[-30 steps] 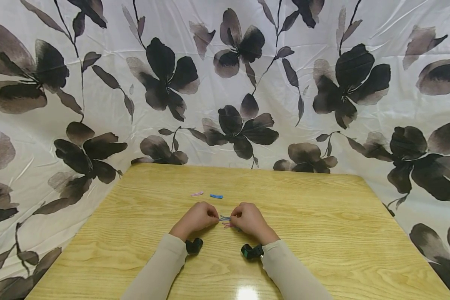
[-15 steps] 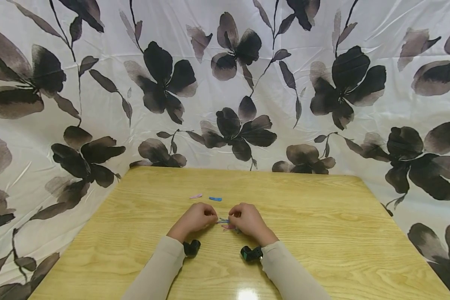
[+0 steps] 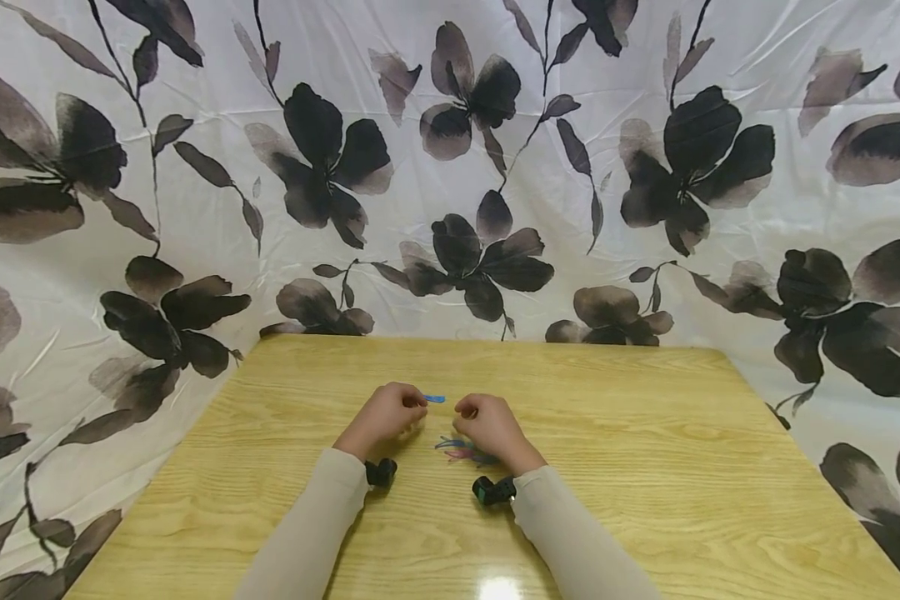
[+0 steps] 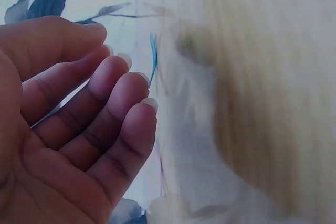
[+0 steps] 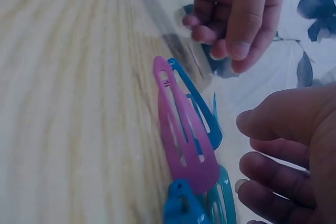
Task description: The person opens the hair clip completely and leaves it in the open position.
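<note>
Presently recorded over the bench [image 3: 607,467]: two bare hands, set facing each other with a gap between. For the left hand [image 3: 388,415]: fingers loosely bent and slightly fanned, thumb close to the forefinger (contact between those two not determinable). For the right hand [image 3: 490,427]: relaxed, fingers gently curved, thumb standing apart from the fingertips.

Located at the left fingertips in the head view: a lone blue clip [image 3: 436,398], one end covered by the hand (touching or merely overlapped, impossible to say). Located nearer the person, just beside the right hand: a loose heap of hair clips [image 3: 461,454], lying on the bench. Identified there from the right wrist view: a pink clip [image 5: 170,140] on top, a slim blue clip [image 5: 198,97] partly beneath it, a teal clip [image 5: 228,195] and a further blue piece [image 5: 184,211] (cut off at the lower edge).

Noted also: pale sleeves [image 3: 300,525], black wrist cameras [image 3: 381,472], and white flowered cloth [image 3: 562,300] behind the bench.
</note>
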The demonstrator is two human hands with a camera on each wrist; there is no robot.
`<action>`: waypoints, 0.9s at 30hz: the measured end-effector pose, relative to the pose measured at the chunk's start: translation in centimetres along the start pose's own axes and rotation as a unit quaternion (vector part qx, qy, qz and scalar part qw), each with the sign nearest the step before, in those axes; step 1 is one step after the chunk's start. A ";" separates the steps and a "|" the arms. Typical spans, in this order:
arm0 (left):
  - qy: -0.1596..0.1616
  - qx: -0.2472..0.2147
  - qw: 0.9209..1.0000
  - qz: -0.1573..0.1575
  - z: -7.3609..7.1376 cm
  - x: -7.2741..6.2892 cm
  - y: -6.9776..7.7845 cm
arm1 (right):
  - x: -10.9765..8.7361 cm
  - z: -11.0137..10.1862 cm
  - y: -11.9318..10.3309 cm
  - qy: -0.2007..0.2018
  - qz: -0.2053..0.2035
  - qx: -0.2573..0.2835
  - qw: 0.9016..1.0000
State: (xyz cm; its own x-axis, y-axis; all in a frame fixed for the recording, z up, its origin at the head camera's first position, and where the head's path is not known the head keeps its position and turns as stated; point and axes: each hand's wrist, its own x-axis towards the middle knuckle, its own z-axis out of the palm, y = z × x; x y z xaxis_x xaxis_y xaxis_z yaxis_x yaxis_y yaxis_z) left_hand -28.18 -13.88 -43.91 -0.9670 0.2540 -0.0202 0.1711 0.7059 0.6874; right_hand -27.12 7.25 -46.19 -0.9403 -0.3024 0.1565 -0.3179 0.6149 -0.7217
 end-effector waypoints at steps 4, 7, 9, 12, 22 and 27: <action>0.017 0.009 1.000 -0.004 -0.5 0.9 0.1 | 0.8 0.0 -0.3 0.000 0.010 0.002 1.000; 0.024 0.017 1.000 -0.005 -0.7 1.5 0.1 | 1.5 0.0 -0.4 -0.003 0.017 0.002 1.000; 0.025 0.020 0.999 -0.008 -0.9 1.9 0.1 | 1.9 0.1 -0.5 -0.008 0.026 0.004 1.000; 0.025 0.023 0.999 -0.012 -1.0 2.4 -0.1 | 2.4 0.2 -0.6 -0.016 0.035 0.003 0.999; 0.025 0.041 0.998 -0.029 -1.2 3.3 -0.4 | 3.7 0.7 -1.0 -0.018 0.046 -0.017 0.999; 0.018 0.070 0.997 -0.024 -1.3 4.0 -0.4 | 4.1 0.9 -1.3 -0.016 0.062 -0.031 0.997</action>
State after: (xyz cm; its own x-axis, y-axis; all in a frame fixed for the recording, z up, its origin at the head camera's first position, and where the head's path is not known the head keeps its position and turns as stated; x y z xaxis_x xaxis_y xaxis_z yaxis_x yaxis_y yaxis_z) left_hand -32.31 -13.97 -43.33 -0.9806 0.1949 -0.0223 0.1462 0.8022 0.5789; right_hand -30.46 4.51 -45.23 -0.9687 -0.2437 0.0475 -0.2081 0.6924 -0.6909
